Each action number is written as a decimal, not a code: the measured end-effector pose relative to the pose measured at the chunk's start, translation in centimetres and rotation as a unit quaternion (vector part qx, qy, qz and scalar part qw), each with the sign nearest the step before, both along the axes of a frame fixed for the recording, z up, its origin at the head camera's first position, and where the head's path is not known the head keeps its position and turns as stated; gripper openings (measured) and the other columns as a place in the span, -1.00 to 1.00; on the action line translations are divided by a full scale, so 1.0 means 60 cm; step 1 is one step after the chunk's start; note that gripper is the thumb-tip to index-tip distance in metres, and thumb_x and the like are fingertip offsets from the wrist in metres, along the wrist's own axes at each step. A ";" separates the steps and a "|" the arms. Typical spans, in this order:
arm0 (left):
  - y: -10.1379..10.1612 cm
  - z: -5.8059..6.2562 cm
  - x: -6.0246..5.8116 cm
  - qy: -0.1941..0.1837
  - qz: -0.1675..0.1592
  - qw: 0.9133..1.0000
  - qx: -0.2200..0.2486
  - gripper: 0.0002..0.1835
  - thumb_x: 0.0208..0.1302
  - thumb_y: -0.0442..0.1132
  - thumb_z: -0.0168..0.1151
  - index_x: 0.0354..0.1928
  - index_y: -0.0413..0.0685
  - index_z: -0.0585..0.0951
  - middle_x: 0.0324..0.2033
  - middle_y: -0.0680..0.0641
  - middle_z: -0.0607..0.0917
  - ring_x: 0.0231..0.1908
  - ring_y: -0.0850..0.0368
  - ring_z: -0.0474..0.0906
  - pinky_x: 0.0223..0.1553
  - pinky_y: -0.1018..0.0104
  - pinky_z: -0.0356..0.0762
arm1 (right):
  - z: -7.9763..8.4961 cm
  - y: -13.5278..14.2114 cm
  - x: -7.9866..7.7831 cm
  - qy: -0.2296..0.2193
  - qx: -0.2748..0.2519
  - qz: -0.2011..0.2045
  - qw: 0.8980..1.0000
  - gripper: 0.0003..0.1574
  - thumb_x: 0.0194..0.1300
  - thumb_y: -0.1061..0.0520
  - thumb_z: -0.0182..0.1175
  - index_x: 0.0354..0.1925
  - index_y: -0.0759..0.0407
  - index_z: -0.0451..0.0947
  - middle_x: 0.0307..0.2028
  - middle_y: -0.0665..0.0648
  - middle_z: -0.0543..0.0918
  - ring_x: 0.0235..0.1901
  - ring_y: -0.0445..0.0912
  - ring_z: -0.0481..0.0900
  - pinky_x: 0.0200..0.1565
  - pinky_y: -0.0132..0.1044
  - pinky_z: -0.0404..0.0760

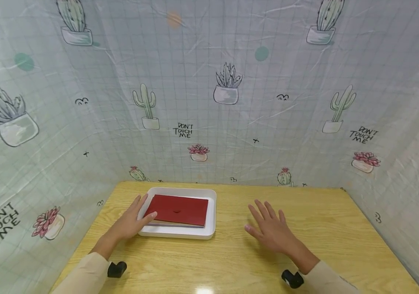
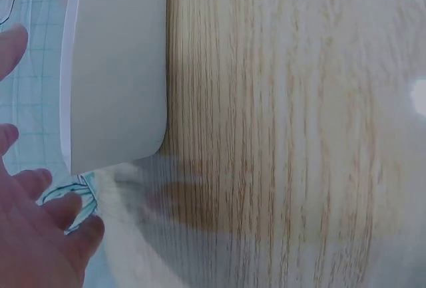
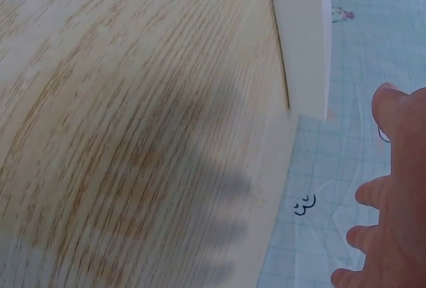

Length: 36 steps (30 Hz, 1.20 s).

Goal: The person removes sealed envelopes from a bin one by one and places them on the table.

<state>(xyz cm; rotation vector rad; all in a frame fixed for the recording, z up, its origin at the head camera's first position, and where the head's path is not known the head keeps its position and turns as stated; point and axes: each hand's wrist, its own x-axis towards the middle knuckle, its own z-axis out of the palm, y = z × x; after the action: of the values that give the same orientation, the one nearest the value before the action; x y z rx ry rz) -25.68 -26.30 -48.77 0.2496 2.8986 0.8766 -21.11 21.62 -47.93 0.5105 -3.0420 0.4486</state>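
Observation:
A white tray (image 1: 212, 212) sits on the table, holding a dark red, envelope-like flat item (image 1: 180, 208) with a small curved notch. Below its front edge shows a strip of something tan (image 1: 169, 223), mostly hidden. My left hand (image 1: 132, 220) is at the tray's left side, fingers extended, its thumb overlapping the red item's corner in the head view. In the left wrist view its fingers are spread beside the tray wall (image 2: 120, 68). To the right of the tray, my right hand (image 1: 271, 230) hovers with spread fingers, holding nothing; its shadow falls on the wood in the right wrist view.
The wood-grain table (image 1: 202, 261) has a curtain (image 1: 253, 122) printed with cacti behind it and at both sides. Black devices are at my wrists, one at the left (image 1: 116, 269) and one at the right (image 1: 292, 279).

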 end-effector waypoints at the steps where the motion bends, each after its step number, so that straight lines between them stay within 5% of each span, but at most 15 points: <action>1: -0.001 0.000 -0.001 -0.004 0.000 1.000 0.010 0.06 0.47 0.39 0.06 0.70 -0.06 -0.10 0.65 -0.39 -0.11 0.59 -0.52 -0.16 0.44 -0.62 -0.02 | -0.001 -0.001 -0.001 -0.002 0.000 0.001 1.000 -0.05 0.57 -0.37 0.01 0.64 0.09 0.13 0.66 0.27 0.04 0.62 0.38 -0.02 0.40 0.66 -0.05; 13: -0.013 0.000 -0.007 -0.084 0.020 0.989 0.123 -0.08 0.60 0.00 0.12 0.67 -0.25 -0.14 0.62 -0.44 -0.01 0.55 -0.49 0.05 0.49 -0.33 0.25 | -0.008 -0.018 -0.010 -0.009 -0.002 0.019 1.000 -0.06 0.57 -0.33 0.05 0.64 0.11 0.13 0.66 0.29 0.05 0.62 0.38 -0.02 0.42 0.63 -0.01; 21: -0.024 -0.006 -0.019 -0.079 0.056 0.981 0.167 -0.30 0.66 -0.22 -0.02 0.62 -0.40 -0.01 0.58 -0.42 0.15 0.60 -0.40 -0.04 0.57 -0.26 0.06 | -0.011 -0.035 -0.012 -0.018 -0.010 0.026 0.999 -0.04 0.56 -0.34 0.05 0.65 0.10 0.11 0.66 0.28 0.05 0.62 0.37 -0.03 0.43 0.63 -0.02; 30: -0.034 -0.012 -0.032 -0.118 0.080 0.959 0.245 -0.42 0.64 -0.35 -0.05 0.57 -0.44 0.15 0.51 -0.49 0.27 0.50 -0.41 0.24 0.37 -0.13 0.50 | -0.005 -0.043 -0.010 -0.020 -0.020 0.030 0.999 -0.05 0.56 -0.32 0.08 0.63 0.14 0.14 0.65 0.31 0.09 0.61 0.38 -0.01 0.41 0.64 0.00; 36: -0.038 -0.006 -0.034 -0.120 0.096 0.962 0.228 -0.47 0.61 -0.33 0.04 0.50 -0.42 0.32 0.43 -0.48 0.42 0.38 -0.35 0.47 0.07 0.14 0.74 | -0.004 -0.049 -0.013 -0.028 -0.024 0.033 0.999 -0.05 0.56 -0.31 0.09 0.64 0.14 0.13 0.65 0.30 0.08 0.62 0.38 -0.02 0.41 0.63 0.02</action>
<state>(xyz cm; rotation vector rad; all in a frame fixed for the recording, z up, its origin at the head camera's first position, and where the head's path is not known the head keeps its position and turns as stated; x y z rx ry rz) -27.70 -28.58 -49.13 -0.1037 2.4945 1.4885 -21.87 18.68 -48.16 0.6090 -3.0672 0.5465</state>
